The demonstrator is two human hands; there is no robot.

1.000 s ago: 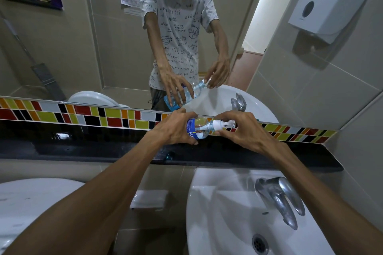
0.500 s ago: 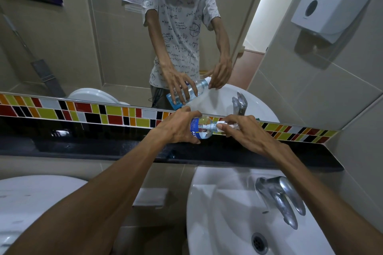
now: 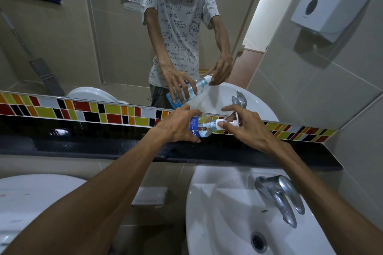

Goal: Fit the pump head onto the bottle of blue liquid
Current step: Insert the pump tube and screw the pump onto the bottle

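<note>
The left hand [image 3: 176,128] is wrapped round the body of the bottle [image 3: 200,128], fingers clamped on it, holding it tipped over almost flat above the black ledge [image 3: 83,147], neck pointing right. And look at the right hand [image 3: 246,128]: a second ago its fingers were bunched tight round the pump head [image 3: 222,124]; now the upper ones are fanning out, spread and lifted clear, while the thumb and a fingertip pinch the white collar at the neck. That reads to me like a re-grip in the middle of a twist, letting go to take a fresh bite on the collar.

The pump head itself now sits closer in than it did, with its collar up against the bottle's neck and the white nozzle poking out to the right past the fingers. The dip tube shows faintly inside the clear shoulder. In the mirror [image 3: 103,37] the blue liquid pools toward the low end of the tilted bottle.

So the head is on the neck, I'd say, and what remains is tightening. Whether the thread has caught squarely I cannot tell from here, as the fingers hide the joint. The whole thing is being held in the air behind the white basin [image 3: 207,223], near the chrome tap [image 3: 279,198], so a slip would drop it into the bowl.
</note>
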